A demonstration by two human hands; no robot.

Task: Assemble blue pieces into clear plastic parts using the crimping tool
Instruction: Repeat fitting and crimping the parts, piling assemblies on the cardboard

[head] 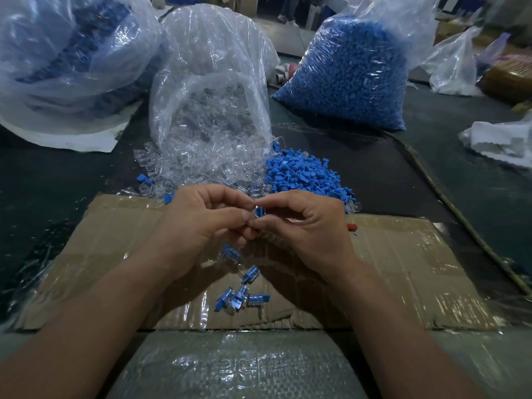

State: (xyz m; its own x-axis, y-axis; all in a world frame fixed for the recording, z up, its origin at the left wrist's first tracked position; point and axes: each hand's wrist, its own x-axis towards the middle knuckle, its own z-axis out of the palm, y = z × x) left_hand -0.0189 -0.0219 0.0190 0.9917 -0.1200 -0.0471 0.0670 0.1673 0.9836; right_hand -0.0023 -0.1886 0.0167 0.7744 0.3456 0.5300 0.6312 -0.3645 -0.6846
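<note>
Both hands meet above a taped cardboard sheet (403, 254). My left hand (201, 226) and my right hand (305, 228) together pinch one small clear plastic part with a blue piece (260, 212) in it, fingertips touching. Several assembled blue-and-clear parts (239, 298) lie on the cardboard below the hands. A loose pile of blue pieces (302, 174) sits just beyond my right hand. Clear plastic parts (184, 168) spill from an open bag (213, 82) beyond my left hand. No crimping tool is identifiable.
A large sealed bag of blue pieces (351, 73) stands at the back right. Another big bag (66, 59) lies at the back left. White plastic bags (501, 139) lie at the right edge. A cord (449, 203) runs diagonally across the dark table. A small red object (351, 226) peeks out by my right hand.
</note>
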